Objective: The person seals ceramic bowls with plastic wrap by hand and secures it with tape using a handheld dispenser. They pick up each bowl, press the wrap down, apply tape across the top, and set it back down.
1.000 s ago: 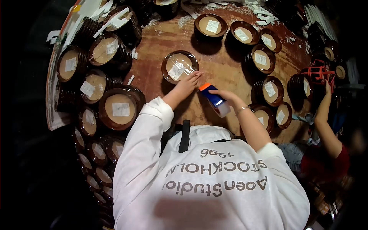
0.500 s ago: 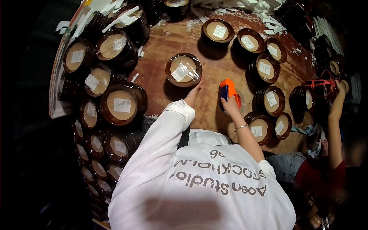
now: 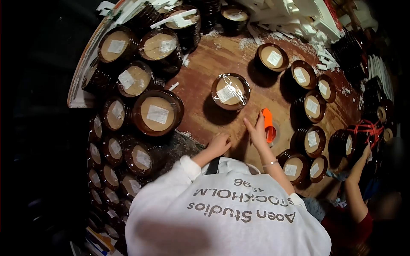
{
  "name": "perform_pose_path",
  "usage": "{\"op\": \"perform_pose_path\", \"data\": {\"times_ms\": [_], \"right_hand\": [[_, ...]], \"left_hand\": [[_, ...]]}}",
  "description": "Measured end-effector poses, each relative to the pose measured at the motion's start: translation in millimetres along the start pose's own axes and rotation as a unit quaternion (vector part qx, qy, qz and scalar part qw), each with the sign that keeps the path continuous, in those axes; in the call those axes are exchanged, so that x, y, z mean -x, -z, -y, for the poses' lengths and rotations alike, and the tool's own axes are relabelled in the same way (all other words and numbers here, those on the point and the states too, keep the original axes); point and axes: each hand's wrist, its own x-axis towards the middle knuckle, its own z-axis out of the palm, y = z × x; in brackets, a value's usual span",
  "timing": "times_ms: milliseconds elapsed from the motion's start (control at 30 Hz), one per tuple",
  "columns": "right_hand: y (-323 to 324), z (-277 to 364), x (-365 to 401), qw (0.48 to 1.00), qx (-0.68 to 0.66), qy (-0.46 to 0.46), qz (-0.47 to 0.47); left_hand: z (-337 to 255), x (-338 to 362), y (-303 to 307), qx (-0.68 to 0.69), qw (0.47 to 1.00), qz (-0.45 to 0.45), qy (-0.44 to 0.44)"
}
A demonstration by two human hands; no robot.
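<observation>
My left hand (image 3: 219, 144) is at the near table edge, its fingers curled; whether anything is in them is hidden. To its right, my right hand (image 3: 257, 130) has its thumb and fingers apart, against the left side of an orange tape dispenser (image 3: 268, 123). Part of a tape roll (image 3: 275, 135) shows beside the dispenser. Beyond both hands stands a stack of brown bowls (image 3: 230, 91), topped with a tan disc and white label; shiny clear film or tape crosses it. Neither hand touches this stack.
Similar bowl stacks crowd the left side (image 3: 158, 113) and the right side (image 3: 311, 141) of the wooden table (image 3: 200, 68). White foam scraps (image 3: 294, 21) lie at the back. At far right, another person's hand (image 3: 366, 152) is by red strapping (image 3: 368, 131).
My left hand has left the middle bowl stack and drawn back to the near edge. My right hand's grip on the dispenser has loosened, its fingers now apart. The view has shifted.
</observation>
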Motion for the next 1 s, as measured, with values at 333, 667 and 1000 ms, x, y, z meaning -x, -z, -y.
{"op": "perform_pose_path", "data": {"times_ms": [333,667,1000], "right_hand": [[-69,19,-69,0.857,-0.436,-0.273,0.042],[-158,49,-125,0.907,-0.350,-0.166,0.163],[-213,78,-137,0.907,-0.340,-0.169,0.182]], "left_hand": [[53,52,11,0.438,0.852,-0.216,0.186],[49,44,13,0.494,0.827,-0.214,0.159],[57,34,6,0.470,0.844,-0.199,0.166]]}}
